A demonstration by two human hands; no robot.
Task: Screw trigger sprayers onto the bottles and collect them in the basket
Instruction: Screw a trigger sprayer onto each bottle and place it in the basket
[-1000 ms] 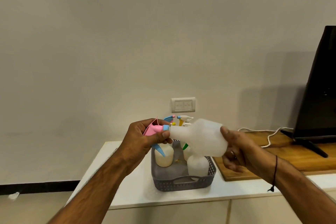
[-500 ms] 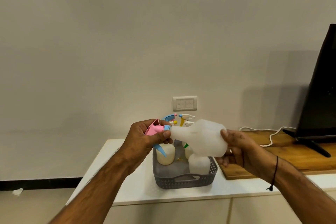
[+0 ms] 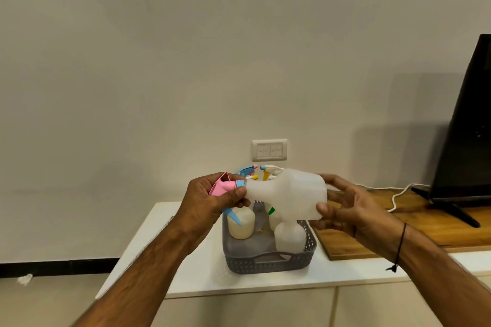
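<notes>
Three or so finished bottles (image 3: 289,236) already stand in the basket (image 3: 268,263). Above the basket, left hand (image 3: 210,202) pinches the pink sprayer (image 3: 221,188); right hand (image 3: 342,204) grips the sideways bottle (image 3: 289,195), probably mid-screwing.

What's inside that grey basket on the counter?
The grey basket holds several pale plastic bottles, some with coloured trigger sprayers on top. The bottle held in front covers the middle, so the exact count and the basket's back corner cannot be seen.
</notes>
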